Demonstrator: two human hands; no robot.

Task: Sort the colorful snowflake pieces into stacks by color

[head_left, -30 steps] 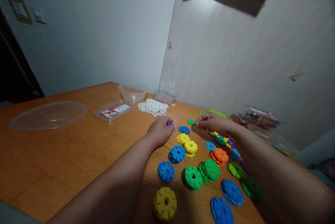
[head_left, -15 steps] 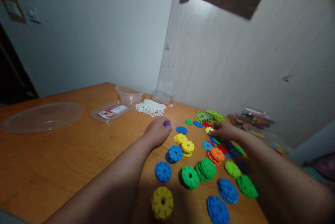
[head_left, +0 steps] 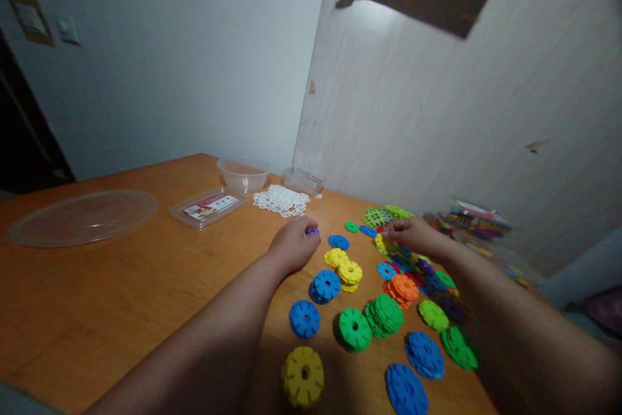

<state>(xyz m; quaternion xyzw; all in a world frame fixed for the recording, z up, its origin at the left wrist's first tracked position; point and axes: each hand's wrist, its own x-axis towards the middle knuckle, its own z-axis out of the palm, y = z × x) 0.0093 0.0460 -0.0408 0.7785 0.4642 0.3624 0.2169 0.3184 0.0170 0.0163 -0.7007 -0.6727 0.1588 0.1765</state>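
My left hand [head_left: 295, 245] is closed around a purple notched disc [head_left: 312, 232], of which only a small part shows. My right hand [head_left: 413, 235] reaches over the loose discs at the right, its fingers pinched at the edge of a yellow notched disc [head_left: 382, 244]. Between the hands lie flat blue discs [head_left: 339, 242] and a stack of yellow discs [head_left: 350, 272]. Closer to me are stacks of blue [head_left: 325, 285], green [head_left: 354, 329] and orange discs [head_left: 403, 288]. Beneath the right wrist, mixed discs are partly hidden and in shadow.
White lattice pieces [head_left: 280, 200] lie in a pile beyond my left hand. Behind them stand a clear bowl [head_left: 244, 175] and a clear tray [head_left: 304, 180]. Two clear lids [head_left: 82, 217] rest to the left. Green snowflake-like pieces [head_left: 376, 216] lie near the wall.
My right hand has shifted slightly left, and the yellow disc at its fingertips has moved with it. More of the mixed discs under the wrist now show. My left hand stays in place.
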